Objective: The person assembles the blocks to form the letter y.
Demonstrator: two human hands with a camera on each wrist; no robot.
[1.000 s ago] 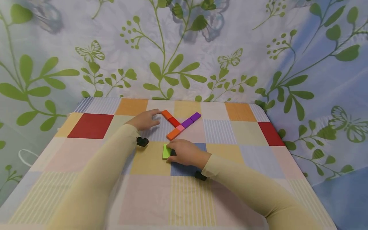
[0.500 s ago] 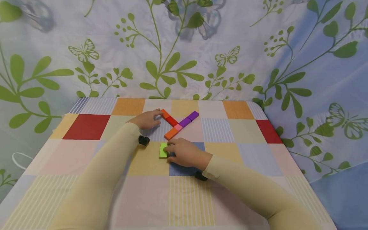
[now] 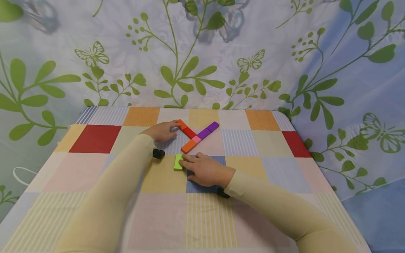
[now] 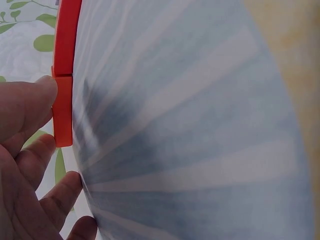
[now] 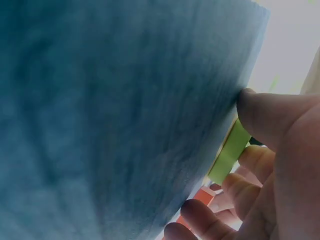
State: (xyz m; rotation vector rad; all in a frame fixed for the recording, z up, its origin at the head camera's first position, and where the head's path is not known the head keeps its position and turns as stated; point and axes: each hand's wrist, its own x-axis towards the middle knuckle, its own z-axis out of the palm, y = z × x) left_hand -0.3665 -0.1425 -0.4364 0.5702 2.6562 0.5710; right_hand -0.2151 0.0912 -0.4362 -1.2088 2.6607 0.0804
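Note:
Flat rectangular blocks lie on the patchwork cloth in a Y-like shape. An orange block (image 3: 181,124) and a red block (image 3: 190,133) form its left arm. Two purple blocks, the nearer one (image 3: 204,133) and the farther one (image 3: 213,126), form the right arm. A pink block (image 3: 196,139) sits at the joint, with another orange block (image 3: 188,146) below it. My left hand (image 3: 161,131) rests by the far orange block, fingertips at its end. Below the shape lies a lime green block (image 3: 178,162); my right hand (image 3: 207,170) touches its right side with extended fingers, thumb apart from it.
The patchwork cloth (image 3: 161,221) covers the table. A leaf-patterned curtain (image 3: 202,45) hangs right behind the table and along its sides. A white cable loop (image 3: 20,175) shows at the left edge.
The green block has shifted slightly left and away, towards the shape. My right thumb has come away from the block while the fingers stay at it. My left hand stays by the orange block.

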